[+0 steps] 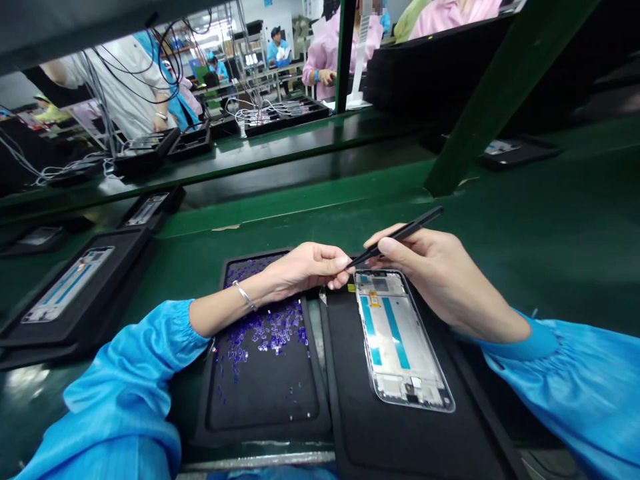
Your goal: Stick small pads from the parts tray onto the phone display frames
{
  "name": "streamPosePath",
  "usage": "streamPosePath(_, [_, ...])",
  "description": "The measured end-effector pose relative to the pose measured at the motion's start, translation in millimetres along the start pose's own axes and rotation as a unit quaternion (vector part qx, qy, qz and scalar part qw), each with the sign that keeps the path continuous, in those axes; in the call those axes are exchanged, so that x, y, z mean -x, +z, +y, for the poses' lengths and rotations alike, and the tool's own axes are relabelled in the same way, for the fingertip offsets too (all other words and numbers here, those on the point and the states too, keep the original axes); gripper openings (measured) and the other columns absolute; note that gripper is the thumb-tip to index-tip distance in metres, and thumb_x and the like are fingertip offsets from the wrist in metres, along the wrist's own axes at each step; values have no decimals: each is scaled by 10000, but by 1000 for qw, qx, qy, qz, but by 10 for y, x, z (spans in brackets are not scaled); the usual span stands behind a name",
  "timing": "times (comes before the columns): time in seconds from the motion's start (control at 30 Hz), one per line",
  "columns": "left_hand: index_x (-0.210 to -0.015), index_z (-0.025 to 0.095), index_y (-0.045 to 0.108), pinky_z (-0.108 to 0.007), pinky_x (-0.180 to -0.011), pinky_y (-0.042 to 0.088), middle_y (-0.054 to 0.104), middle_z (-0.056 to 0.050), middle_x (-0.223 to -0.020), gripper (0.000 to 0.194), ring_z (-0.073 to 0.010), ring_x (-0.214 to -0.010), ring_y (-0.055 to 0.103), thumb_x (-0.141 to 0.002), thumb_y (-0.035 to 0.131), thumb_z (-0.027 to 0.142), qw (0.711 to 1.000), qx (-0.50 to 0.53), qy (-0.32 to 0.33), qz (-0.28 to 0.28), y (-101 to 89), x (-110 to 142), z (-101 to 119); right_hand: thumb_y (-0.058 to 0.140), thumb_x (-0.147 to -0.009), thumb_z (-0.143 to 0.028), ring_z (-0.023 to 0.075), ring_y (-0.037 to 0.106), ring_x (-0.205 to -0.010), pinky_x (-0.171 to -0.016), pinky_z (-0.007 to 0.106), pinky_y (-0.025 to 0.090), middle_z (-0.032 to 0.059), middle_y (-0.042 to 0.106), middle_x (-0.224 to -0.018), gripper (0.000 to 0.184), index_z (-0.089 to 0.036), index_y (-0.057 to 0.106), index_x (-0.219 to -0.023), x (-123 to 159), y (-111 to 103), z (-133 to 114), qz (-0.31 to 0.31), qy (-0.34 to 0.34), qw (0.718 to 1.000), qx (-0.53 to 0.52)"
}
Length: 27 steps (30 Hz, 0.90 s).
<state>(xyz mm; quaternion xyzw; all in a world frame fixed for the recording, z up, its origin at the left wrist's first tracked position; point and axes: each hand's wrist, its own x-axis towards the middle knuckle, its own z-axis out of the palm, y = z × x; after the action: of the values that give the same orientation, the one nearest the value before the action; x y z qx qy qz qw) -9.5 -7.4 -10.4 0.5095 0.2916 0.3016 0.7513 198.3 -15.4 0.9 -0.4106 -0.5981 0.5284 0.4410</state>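
Observation:
A silver phone frame (400,337) with blue strips lies on a black mat (400,427) in front of me. My right hand (440,273) grips black tweezers (400,235), whose tip points left at the frame's top left corner. My left hand (305,267) reaches across a black tray (260,400) of several small blue parts (265,330). Its fingers are pinched together right at the tweezer tip; whether they hold a part I cannot tell. A bracelet sits on that wrist. Both arms wear blue sleeves.
More phone frames on black trays (70,287) lie to the left on the green bench (550,227). A green post (490,100) slants up at the right. Beyond the bench, trays with cables (280,113) and other workers in pink and blue stand at further stations.

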Motion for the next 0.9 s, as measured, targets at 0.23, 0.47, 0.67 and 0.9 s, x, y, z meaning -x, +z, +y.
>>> streamPosePath(0.23, [-784, 107, 600, -198, -623, 403, 577, 3, -694, 437, -61, -601, 497, -746, 767, 508, 999, -31, 9, 1, -14, -19, -34, 698, -806, -429, 148, 667, -766, -706, 257, 530, 62, 685, -832, 303, -157, 688, -941, 10, 24, 8, 0, -11, 1000, 4])
streamPosePath(0.47, [-929, 120, 594, -239, -700, 430, 617, -43, -853, 376, -115, -749, 558, -937, 534, 492, 957, -281, 75, -11, 122, 125, 101, 734, -783, -340, 96, 627, -698, -694, 234, 515, 32, 626, -799, 215, -142, 679, -848, -19, -66, -174, 88, -71, 992, -54])
streamPosePath(0.67, [-976, 142, 553, -326, -688, 405, 559, -83, -1010, 232, -212, -874, 482, -960, 520, 371, 658, -702, 211, -173, 659, 492, -199, 717, -803, -329, 91, 620, -723, -718, 240, 519, 41, 609, -834, 216, -125, 672, -856, -74, -142, -139, 95, -75, 992, -39])
streamPosePath(0.9, [-866, 174, 526, -307, -536, 286, 478, -63, -906, 153, -183, -743, 470, -951, 403, 145, 560, -766, 289, -128, 839, 423, -536, 718, -799, -345, 93, 617, -734, -718, 232, 511, 40, 614, -833, 232, -129, 668, -869, -85, -113, -66, 78, -53, 995, -16])
